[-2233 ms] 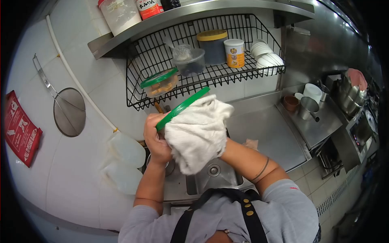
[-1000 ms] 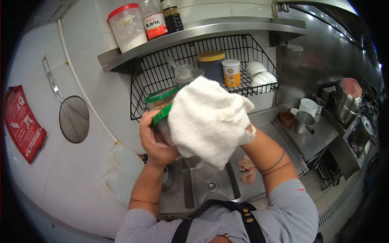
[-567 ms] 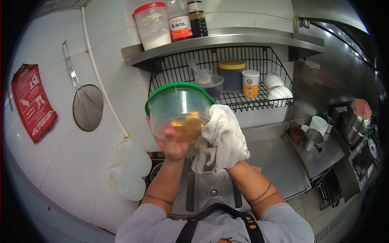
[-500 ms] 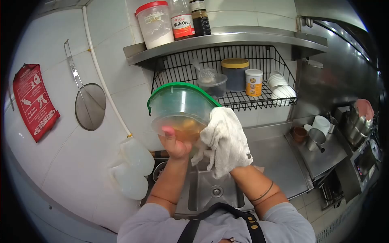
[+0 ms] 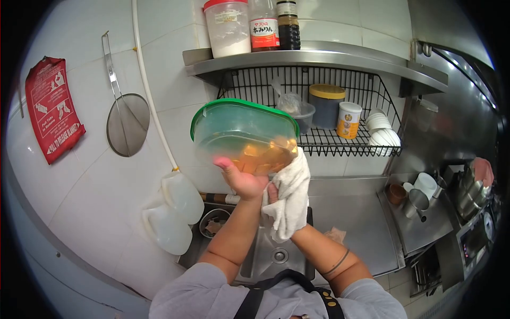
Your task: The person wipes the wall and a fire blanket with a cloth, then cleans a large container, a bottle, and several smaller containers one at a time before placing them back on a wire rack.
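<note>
A clear plastic food container [image 5: 228, 127] with a green lid or rim is held up over the sink, tilted, and something amber shows in its lower part. My left hand [image 5: 245, 183] grips it from below, the thumb along its near side. In my right hand [image 5: 273, 192] is a white cloth [image 5: 291, 198], bunched and touching the container's lower right underside. The cloth hides most of my right fingers.
Below my arms is a steel sink [image 5: 280, 255], beside a steel counter [image 5: 353, 223]. A wire rack [image 5: 319, 144] with tubs, a can and white bowls hangs under a steel shelf [image 5: 319, 58]. Plastic jugs [image 5: 170, 228] hang at left, below a strainer [image 5: 127, 125].
My right hand and the cloth have moved from the container's right side to beneath it, closer to my left hand. The container has tilted, showing more of its underside. The view has shifted slightly.
</note>
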A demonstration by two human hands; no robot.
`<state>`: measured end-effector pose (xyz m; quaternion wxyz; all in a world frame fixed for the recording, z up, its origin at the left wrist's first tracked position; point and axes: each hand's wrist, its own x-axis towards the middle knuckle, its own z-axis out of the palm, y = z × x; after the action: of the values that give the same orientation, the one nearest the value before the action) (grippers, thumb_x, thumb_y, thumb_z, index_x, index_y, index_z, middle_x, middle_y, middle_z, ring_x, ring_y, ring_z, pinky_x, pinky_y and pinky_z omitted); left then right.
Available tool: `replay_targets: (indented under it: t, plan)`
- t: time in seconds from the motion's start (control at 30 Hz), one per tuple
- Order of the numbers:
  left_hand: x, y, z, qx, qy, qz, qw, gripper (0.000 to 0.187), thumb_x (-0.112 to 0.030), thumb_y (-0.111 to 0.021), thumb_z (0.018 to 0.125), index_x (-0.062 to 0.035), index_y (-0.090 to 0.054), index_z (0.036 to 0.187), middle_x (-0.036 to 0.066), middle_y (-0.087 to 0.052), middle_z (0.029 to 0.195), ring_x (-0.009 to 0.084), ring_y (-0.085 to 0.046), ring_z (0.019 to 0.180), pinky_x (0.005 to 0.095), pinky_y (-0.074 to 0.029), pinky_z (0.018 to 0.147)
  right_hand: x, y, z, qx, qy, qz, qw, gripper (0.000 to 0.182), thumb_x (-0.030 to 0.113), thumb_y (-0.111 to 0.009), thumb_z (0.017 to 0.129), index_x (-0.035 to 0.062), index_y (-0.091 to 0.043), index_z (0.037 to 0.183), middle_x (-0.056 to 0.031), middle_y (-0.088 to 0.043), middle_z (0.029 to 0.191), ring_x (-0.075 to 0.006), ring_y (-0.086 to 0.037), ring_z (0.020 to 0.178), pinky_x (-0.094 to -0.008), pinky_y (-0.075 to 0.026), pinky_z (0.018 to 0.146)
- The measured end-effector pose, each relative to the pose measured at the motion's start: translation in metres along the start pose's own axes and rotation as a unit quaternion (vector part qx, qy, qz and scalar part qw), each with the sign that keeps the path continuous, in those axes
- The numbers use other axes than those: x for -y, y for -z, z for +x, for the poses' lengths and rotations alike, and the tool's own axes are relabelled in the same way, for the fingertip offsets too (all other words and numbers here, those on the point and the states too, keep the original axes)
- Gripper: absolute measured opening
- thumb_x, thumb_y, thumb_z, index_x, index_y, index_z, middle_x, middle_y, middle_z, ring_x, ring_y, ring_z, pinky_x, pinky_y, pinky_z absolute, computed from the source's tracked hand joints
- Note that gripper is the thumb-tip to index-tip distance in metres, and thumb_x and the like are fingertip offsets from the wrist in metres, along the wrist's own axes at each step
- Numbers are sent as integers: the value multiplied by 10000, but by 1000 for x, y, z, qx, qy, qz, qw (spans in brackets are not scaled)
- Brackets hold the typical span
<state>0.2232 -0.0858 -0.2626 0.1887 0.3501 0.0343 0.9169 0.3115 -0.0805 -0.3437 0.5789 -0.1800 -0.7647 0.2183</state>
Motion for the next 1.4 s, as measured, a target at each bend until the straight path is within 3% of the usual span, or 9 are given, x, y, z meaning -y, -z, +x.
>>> replay_targets:
  t: [0.07,0.27,0.37,0.4,0.43,0.6,0.7,1.0,1.4]
  plan:
    - [10,8,3,16,-28,-20,999,817,-707,-480,976,-43,-399,1445,114,-489,1433,290,-555,1264,464,-501,1033,55,15,17,-103,-61,367,923,453,182,-594,1037,-16,-468,1423,-129,-588,1316,-218,-547,1248,-335,-461,1019]
    - [25,40,32,59,-268,158,949,760,-663,-472,1006,-8,-489,1390,117,-578,1335,251,-594,1191,452,-510,1020,48,59,33,32,-82,263,961,406,205,-610,1028,-25,-561,1359,-157,-634,1305,-276,-590,1231,-358,-425,1078]
    - [-11,29,122,113,-510,311,794,525,-449,-568,1049,57,-668,951,112,-696,954,235,-682,902,398,-563,848,27,86,29,60,56,60,995,401,195,-640,991,62,-599,1367,-160,-644,1308,-324,-585,1257,-396,-424,1098]
    - [-19,70,181,133,-556,465,676,641,-483,-590,1019,42,-457,1362,198,-466,1441,311,-568,1212,476,-478,1031,18,96,23,59,60,61,995,401,195,-640,991,62,-599,1367,-160,-644,1308,-324,-585,1257,-396,-424,1098]
    - [-39,-12,177,220,-467,278,811,796,-495,-728,932,13,-350,1415,199,-379,1509,335,-508,1298,482,-418,1101,5,104,11,104,-1,88,991,383,201,-646,1001,46,-582,1346,-114,-628,1277,-254,-585,1191,-361,-445,1051]
    - [-66,-41,284,336,-513,520,595,824,-244,-861,830,-108,-345,1457,207,-342,1602,387,-318,1504,459,-311,1209,-7,141,-25,204,-191,271,921,327,215,-689,985,50,-602,1253,-46,-636,1096,-170,-600,1043,-321,-500,931]
    - [-68,-30,295,381,-349,578,632,821,-277,-888,777,-92,-414,1421,228,-322,1628,466,-208,1537,516,-282,1214,-17,156,-42,203,-119,180,955,369,157,-726,914,32,-639,1250,-96,-679,1150,-224,-655,1060,-330,-538,936]
    - [-70,-41,260,278,-465,684,489,673,-302,-803,832,-142,-542,1432,202,-445,1559,425,-376,1463,500,-357,1171,-34,209,-98,371,-277,-11,886,522,233,-618,1012,40,-461,1471,-134,-538,1466,-294,-527,1359,-405,-415,1187]
    - [-69,-30,254,170,-483,731,451,543,-144,-674,824,-30,-552,1340,188,-530,1495,394,-469,1408,462,-377,1164,-96,255,-192,116,-208,61,969,418,273,-711,941,4,-654,1256,-158,-656,1281,-325,-585,1243,-406,-393,1106]
